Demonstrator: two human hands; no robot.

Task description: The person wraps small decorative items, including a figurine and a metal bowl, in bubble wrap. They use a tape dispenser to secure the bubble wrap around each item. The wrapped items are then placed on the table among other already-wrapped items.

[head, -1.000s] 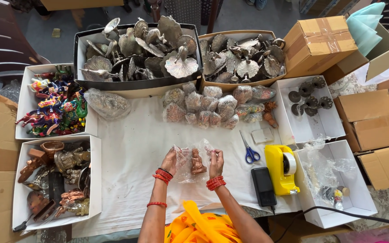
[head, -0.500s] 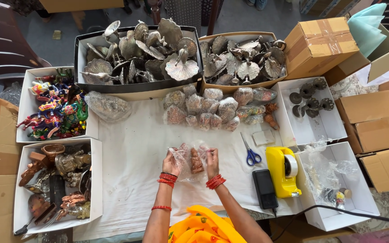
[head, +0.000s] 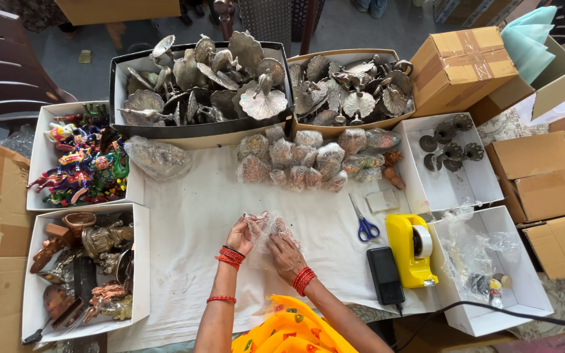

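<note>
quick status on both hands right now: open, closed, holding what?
Left hand: closed on the near-left edge of the clear plastic packet.
Right hand: closed on the same packet's right side; exact finger grip cannot be told.

Contents of clear plastic pouch [head: 266,229] between both hands indistinct; right hand [head: 287,255] covers its lower edge.

A small clear plastic packet [head: 266,230], crinkled and apparently holding a brownish trinket, is lying tilted between both hands above the white-covered desk [head: 184,222].
</note>
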